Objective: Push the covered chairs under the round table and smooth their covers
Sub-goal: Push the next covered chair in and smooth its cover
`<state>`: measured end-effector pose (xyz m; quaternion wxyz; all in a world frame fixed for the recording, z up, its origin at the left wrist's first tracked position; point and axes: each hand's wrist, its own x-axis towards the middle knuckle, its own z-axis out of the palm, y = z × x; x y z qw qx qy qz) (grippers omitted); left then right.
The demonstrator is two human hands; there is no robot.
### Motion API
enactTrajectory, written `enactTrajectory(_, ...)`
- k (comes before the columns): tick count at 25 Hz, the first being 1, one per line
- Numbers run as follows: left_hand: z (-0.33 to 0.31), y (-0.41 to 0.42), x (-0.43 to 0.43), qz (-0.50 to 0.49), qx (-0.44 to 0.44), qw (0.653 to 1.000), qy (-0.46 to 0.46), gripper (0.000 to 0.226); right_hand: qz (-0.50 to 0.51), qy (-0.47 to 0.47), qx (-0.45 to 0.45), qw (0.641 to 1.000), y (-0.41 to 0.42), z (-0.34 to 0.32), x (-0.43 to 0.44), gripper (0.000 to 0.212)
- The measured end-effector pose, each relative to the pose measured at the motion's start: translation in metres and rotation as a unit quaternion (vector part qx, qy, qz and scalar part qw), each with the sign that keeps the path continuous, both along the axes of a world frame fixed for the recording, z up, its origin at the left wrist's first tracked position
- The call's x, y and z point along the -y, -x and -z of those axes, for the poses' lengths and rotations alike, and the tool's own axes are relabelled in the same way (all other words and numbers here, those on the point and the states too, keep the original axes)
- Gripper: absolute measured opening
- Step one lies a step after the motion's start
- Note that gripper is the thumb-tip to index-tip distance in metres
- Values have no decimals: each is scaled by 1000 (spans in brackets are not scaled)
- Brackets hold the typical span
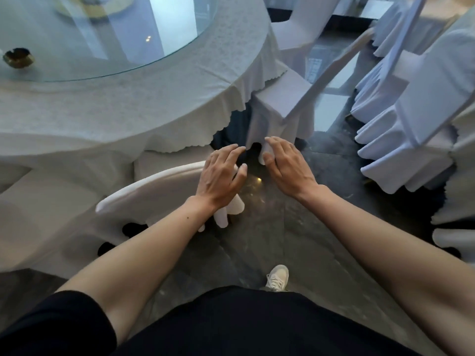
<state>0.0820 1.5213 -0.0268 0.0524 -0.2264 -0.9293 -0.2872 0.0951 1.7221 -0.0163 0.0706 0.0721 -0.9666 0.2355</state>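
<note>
A round table (144,106) with a white scalloped cloth and a glass turntable fills the upper left. A white-covered chair (154,191) stands tucked against its near edge, its backrest top facing me. My left hand (221,176) hovers open over the right end of that backrest, fingers spread. A second covered chair (280,104) stands at the table's right side, seat partly under the cloth. My right hand (285,165) is open, fingertips at the lower hem of that chair's cover.
A stack of white-covered chairs (411,124) crowds the right side. Another covered chair (300,29) stands farther round the table. A brass ashtray (18,58) sits on the turntable. Dark stone floor (270,227) runs between table and stack; my white shoe (277,277) is below.
</note>
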Motion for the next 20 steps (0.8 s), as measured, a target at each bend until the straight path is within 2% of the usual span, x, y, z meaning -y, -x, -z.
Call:
enactTrajectory(9,1,51,-249,96,-18,995,35,48,74,-67,-13,995,20,-17,-242,48)
enactTrajectory(15,9,105,-329,118,-39,991,55,46,85,-103,-15,991,58,-4,-330,49)
enactTrajectory(20,25,179,-395,126,-38,990,58,46,77,-115,-9,990,128,11,-394,48)
